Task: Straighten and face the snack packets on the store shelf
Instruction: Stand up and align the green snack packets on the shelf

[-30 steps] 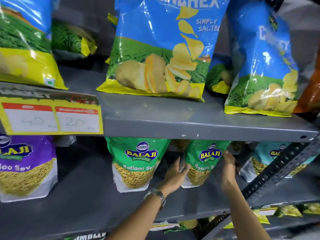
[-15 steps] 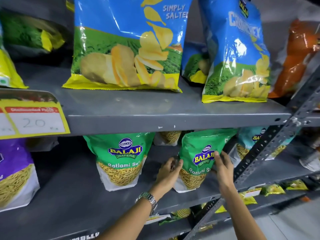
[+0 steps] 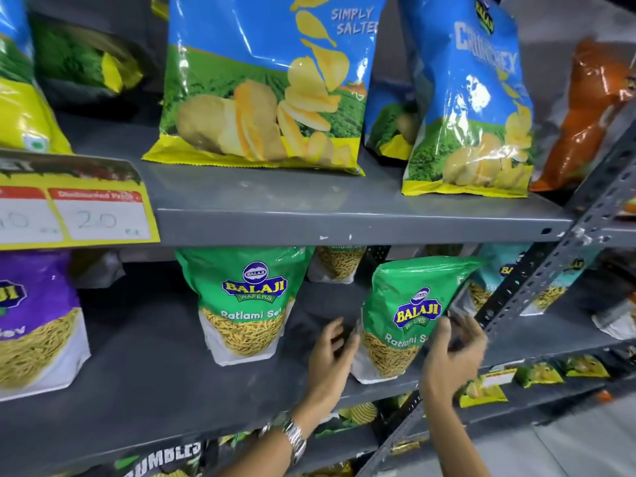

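A green Balaji Ratlami Sev packet (image 3: 409, 304) stands at the front of the grey middle shelf (image 3: 172, 390), tilted slightly with its label facing me. My right hand (image 3: 454, 352) grips its right edge, thumb across the front. My left hand (image 3: 332, 356) rests against its lower left edge with fingers spread. A second green Ratlami Sev packet (image 3: 244, 297) stands upright to the left, untouched. More sev packets sit behind in shadow.
A purple sev packet (image 3: 34, 325) stands far left and a teal one (image 3: 509, 280) right, behind a perforated grey upright (image 3: 550, 270). Blue chips bags (image 3: 268, 80) and an orange bag (image 3: 592, 108) fill the upper shelf; a yellow price tag (image 3: 75, 215) hangs on its edge.
The right green packet has been drawn forward from the back of the shelf to its front edge, both hands moving with it. My view has shifted right and closer.
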A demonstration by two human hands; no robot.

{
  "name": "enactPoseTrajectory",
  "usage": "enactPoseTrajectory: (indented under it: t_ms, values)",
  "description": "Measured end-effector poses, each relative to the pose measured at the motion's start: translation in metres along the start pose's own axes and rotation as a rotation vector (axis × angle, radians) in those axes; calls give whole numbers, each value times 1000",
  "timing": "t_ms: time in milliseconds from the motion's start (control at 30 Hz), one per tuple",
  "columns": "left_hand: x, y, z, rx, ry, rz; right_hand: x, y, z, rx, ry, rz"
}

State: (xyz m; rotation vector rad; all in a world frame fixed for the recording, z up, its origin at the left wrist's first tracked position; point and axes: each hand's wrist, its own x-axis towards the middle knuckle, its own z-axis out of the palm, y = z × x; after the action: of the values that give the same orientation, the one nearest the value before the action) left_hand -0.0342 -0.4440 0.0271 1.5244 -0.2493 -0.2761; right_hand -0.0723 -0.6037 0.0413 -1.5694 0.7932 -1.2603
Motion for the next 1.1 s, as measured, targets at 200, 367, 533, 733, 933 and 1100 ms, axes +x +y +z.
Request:
enactPoseTrajectory:
  t_ms: [200, 367, 533, 733, 933, 1100]
  values:
    - [-35, -43, -77, -73, 704, 282, -112, -10, 38, -42, -454, -675]
    - [0, -22, -142, -21, 735, 146, -118, -33, 116, 100, -770, 57]
    - [9, -17, -176, 14, 319, -11, -109, -29, 140, 251, -928, 507]
    - [-15, -22, -176, 38, 288, 5, -118, -18, 111, 217, -844, 346]
    - [-39, -26, -168, -4, 214, -11, -126, -10, 76, 236, -790, 322]
    - [-50, -28, -166, 31, 203, -15, -129, -9, 62, 205, -780, 281]
